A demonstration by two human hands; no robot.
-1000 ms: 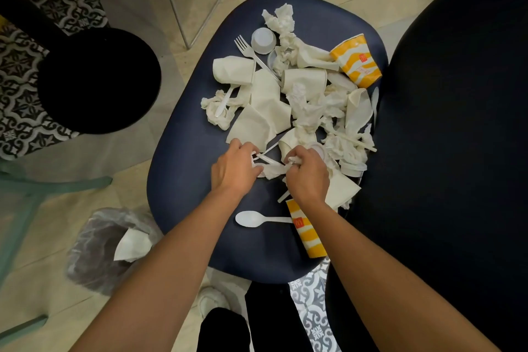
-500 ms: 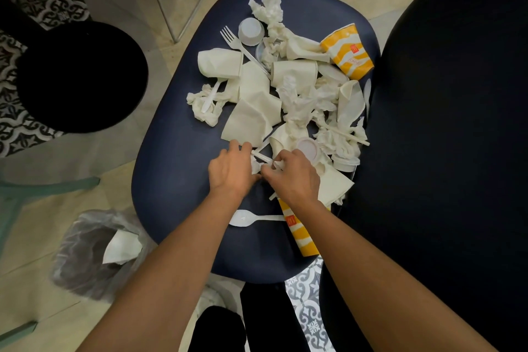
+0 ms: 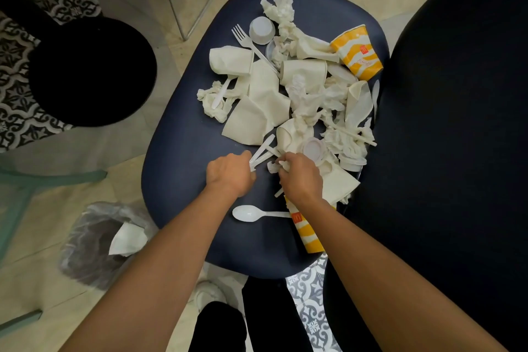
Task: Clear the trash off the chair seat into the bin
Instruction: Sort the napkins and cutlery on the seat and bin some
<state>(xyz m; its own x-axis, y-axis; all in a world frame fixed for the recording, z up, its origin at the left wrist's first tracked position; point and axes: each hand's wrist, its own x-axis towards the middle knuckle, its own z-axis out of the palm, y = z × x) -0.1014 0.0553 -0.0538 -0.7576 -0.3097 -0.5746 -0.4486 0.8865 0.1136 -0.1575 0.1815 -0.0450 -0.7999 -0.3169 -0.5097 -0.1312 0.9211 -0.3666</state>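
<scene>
Since half a second ago both hands have drawn slightly apart at the middle of the frame: the left hand now has its grip closed around a bundle of white plastic cutlery lifted clear of the pile, while the right hand is clenched on a crumpled napkin. Trash is heaped as before on the dark blue chair seat across the upper centre, with a white spoon and a flattened yellow-striped cup lying just below the hands. At lower left the plastic-lined bin stands on the floor beside the seat, holding one white paper scrap.
</scene>
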